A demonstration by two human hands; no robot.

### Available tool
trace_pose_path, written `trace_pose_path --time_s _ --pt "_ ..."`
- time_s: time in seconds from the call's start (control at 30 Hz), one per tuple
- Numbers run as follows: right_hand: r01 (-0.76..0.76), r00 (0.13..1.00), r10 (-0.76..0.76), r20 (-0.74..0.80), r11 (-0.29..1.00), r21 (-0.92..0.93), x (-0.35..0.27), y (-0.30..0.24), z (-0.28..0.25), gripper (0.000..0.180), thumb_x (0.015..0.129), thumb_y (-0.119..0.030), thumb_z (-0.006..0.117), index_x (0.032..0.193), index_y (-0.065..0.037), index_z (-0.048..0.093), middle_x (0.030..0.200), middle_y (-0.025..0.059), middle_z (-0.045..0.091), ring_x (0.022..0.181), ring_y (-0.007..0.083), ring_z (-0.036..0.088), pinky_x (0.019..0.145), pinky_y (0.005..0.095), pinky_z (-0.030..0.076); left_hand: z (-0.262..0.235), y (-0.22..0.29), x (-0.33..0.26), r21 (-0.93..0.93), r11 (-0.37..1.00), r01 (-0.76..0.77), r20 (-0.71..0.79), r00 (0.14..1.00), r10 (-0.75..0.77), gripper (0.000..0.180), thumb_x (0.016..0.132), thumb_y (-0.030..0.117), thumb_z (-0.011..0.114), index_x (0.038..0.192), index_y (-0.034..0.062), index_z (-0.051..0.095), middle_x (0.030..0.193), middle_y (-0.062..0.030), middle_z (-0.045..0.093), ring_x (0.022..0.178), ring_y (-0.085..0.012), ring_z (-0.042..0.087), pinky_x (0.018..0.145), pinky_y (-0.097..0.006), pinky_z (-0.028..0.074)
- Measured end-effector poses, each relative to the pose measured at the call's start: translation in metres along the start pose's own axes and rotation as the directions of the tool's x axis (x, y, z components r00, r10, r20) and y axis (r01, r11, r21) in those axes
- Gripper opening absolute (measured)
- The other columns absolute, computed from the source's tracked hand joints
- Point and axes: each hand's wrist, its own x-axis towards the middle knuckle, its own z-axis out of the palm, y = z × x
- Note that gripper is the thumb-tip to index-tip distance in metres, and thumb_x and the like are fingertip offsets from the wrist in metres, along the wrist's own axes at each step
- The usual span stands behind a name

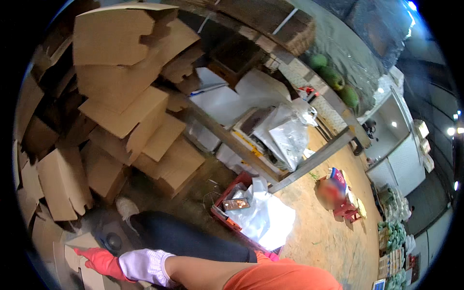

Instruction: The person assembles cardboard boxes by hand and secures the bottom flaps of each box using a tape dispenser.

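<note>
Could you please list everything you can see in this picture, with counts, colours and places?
cardboard boxes: many, brown, heaped on the left and top
crate: one, red, on the floor at centre
white sheets: a few, in and over the crate
dark flat device: one, lying on the sheets in the crate
table: one, grey metal frame, upper centre to right
clear bags: a few, under the table
green melons: three, on the table
seated person: one, on a low red stool at right
green produce: stacked at far right
left hand: red glove, white cuff, on a flat cardboard piece at lower left
right hand: not in view
</note>
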Motion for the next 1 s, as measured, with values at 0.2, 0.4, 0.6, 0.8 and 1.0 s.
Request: trace_pose_path --time_s 0.2,0.4,0.6,0.8,1.0 --pt "0.134 0.986 -0.163 -0.038 0.907 -0.4 -0.007 -0.008 -0.001 0.023 0.083 -0.026 0.055 0.089 -0.005 0.064 0.101 0.0186 0.058 0.079 0.0308 0.057 0.071 0.0401 0.046 -0.04 -0.074 -0.049 -0.356 0.924 0.139 -0.223 0.948 -0.228 0.065 0.083 0.024 0.064 0.136 0.0123 0.028 0.127 -0.008 0.044 0.115 -0.0212 0.042 0.096 -0.036 0.036" --pt "0.049 0.996 -0.052 -0.078 0.998 -0.036 0.011 0.016 0.012 0.057 0.081 -0.018 0.063 0.13 -0.003 0.041 0.108 0.0197 0.059 0.098 0.029 0.057 0.086 0.033 0.044 -0.053 -0.1 -0.089 -0.808 0.574 0.131 -0.186 0.868 -0.46 0.07 0.083 0.021 0.064 0.14 0.0132 0.025 0.13 -0.0073 0.043 0.116 -0.0209 0.041 0.097 -0.036 0.035" --pt "0.245 0.967 -0.256 -0.023 0.945 -0.217 0.011 -0.001 -0.007 0.062 0.077 -0.017 0.067 0.129 0.003 0.04 0.121 0.0235 0.049 0.114 0.0341 0.048 0.096 0.0343 0.038 -0.036 -0.091 -0.093 -0.837 0.546 -0.04 -0.322 0.843 -0.431 0.065 0.071 -0.004 0.064 0.129 0.0064 0.037 0.113 -0.0078 0.053 0.097 -0.0167 0.053 0.079 -0.028 0.047" --pt "0.577 0.744 -0.655 0.131 0.532 -0.62 0.057 -0.13 -0.002 0.067 0.069 -0.02 0.071 0.129 -0.006 0.044 0.132 0.023 0.04 0.119 0.0431 0.039 0.098 0.044 0.035 -0.044 -0.081 -0.09 -0.396 0.916 0.056 -0.435 0.867 -0.241 0.075 0.062 0.016 0.077 0.125 0.0023 0.039 0.116 -0.0166 0.051 0.107 -0.0269 0.05 0.092 -0.038 0.041" --pt "0.717 0.654 -0.63 0.419 0.34 -0.608 0.068 -0.115 0.009 0.051 0.069 -0.019 0.069 0.117 -0.01 0.056 0.115 0.013 0.057 0.111 0.0367 0.049 0.1 0.0465 0.031 -0.037 -0.081 -0.086 -0.307 0.904 0.298 -0.403 0.82 -0.407 0.11 0.054 0.032 0.084 0.137 0.0009 0.018 0.132 -0.0262 0.032 0.122 -0.0378 0.036 0.103 -0.039 0.031"
